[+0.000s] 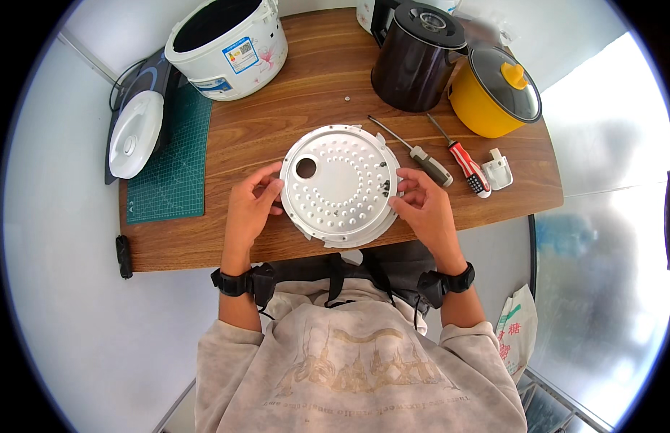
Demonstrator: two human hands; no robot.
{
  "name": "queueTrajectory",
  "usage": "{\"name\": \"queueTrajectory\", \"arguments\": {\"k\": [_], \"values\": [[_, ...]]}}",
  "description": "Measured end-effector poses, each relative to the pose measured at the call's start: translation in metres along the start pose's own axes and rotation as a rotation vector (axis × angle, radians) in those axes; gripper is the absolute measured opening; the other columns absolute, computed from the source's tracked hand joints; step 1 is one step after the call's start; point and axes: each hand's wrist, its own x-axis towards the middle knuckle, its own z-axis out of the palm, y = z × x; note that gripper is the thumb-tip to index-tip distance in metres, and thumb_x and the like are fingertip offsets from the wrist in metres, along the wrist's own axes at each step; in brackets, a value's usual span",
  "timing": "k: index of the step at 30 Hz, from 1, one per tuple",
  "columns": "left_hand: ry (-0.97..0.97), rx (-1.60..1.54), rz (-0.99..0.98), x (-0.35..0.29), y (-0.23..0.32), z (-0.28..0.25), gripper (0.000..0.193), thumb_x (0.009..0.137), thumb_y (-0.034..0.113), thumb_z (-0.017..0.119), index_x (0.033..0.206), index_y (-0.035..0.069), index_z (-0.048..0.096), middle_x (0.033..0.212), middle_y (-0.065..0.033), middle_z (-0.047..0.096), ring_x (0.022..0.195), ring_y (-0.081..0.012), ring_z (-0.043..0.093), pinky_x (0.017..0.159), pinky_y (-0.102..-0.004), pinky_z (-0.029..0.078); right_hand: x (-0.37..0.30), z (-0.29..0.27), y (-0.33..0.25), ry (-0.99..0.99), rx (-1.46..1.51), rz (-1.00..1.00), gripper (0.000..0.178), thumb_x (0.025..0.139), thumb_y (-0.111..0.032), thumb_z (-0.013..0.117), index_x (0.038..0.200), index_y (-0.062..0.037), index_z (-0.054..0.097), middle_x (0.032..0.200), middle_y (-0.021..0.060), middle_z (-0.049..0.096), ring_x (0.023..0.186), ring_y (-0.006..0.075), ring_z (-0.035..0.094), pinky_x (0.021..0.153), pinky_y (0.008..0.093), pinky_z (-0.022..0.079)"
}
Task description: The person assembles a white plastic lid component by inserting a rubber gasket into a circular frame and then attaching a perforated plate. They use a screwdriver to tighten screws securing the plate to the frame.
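A round silver metal lid plate (pixel 335 187), dimpled in rings and with one round hole near its upper left, is at the table's near edge in front of me. Its rim has small screws, and small dark parts show at its right side. My left hand (pixel 253 206) grips the rim from the left, thumb and fingers curled at the edge. On the opposite side my right hand (pixel 426 208) holds the rim between thumb and fingers. A grey-handled screwdriver (pixel 432 167) lies just beyond my right hand. Beside it are a red-and-white-handled screwdriver (pixel 468 167) and a small white plastic part (pixel 498 172).
A white rice cooker body (pixel 266 68) stands far left, near a white oval cover (pixel 138 136) and a green cutting mat (pixel 178 191). Far right are a dark kettle (pixel 414 78) and a yellow lidded pot (pixel 483 105). A tiny nut-like piece (pixel 347 99) lies on the wooden table (pixel 317 65).
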Motion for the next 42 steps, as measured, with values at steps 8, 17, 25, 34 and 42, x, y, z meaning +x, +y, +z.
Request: {"name": "queueTrajectory", "arguments": {"k": [8,17,25,34,42], "values": [[-0.030,-0.027,-0.015,-0.006,0.005,0.001,0.035,0.099,0.012,0.067,0.132,0.005,0.065,0.093,-0.0030,0.068,0.079,-0.0096,0.064,0.064,-0.0236,0.057,0.009,-0.003,-0.003,0.028,-0.063,-0.026,0.045,0.085,-0.002,0.073,0.129,-0.0012,0.063,0.099,0.0056,0.066,0.077,0.0090,0.066,0.071,0.0248,0.054],[-0.050,-0.025,-0.016,0.002,0.011,0.001,0.035,0.098,0.011,0.067,0.133,0.005,0.066,0.091,-0.0042,0.068,0.079,-0.0110,0.065,0.066,-0.0251,0.058,0.021,-0.009,-0.007,0.004,0.053,0.045,0.045,0.086,-0.001,0.072,0.129,0.0021,0.063,0.103,0.0052,0.064,0.080,0.0086,0.065,0.069,0.0236,0.053],[-0.080,-0.053,0.028,0.015,0.016,0.002,0.036,0.097,0.009,0.067,0.133,0.003,0.066,0.092,-0.0038,0.067,0.079,-0.0100,0.065,0.064,-0.0234,0.057,0.023,-0.012,-0.010,0.011,0.023,0.023,0.050,0.084,0.001,0.072,0.133,0.0030,0.061,0.100,0.0046,0.064,0.081,0.0082,0.064,0.071,0.0223,0.052],[-0.086,-0.011,0.034,0.013,0.014,0.000,0.034,0.098,0.009,0.067,0.131,0.004,0.067,0.093,-0.0035,0.067,0.078,-0.0100,0.065,0.063,-0.0234,0.057,0.013,-0.010,-0.010,-0.010,0.009,0.026,0.050,0.083,0.000,0.072,0.133,0.0016,0.062,0.094,0.0025,0.063,0.079,0.0076,0.062,0.072,0.0231,0.052],[-0.106,-0.024,-0.019,0.000,0.011,0.000,0.036,0.096,0.008,0.068,0.132,0.002,0.064,0.091,-0.0057,0.068,0.077,-0.0116,0.067,0.064,-0.0247,0.058,0.014,-0.012,-0.010,-0.021,-0.029,-0.006,0.052,0.083,0.000,0.071,0.134,0.0022,0.062,0.093,0.0026,0.064,0.078,0.0078,0.061,0.072,0.0232,0.052]]}}
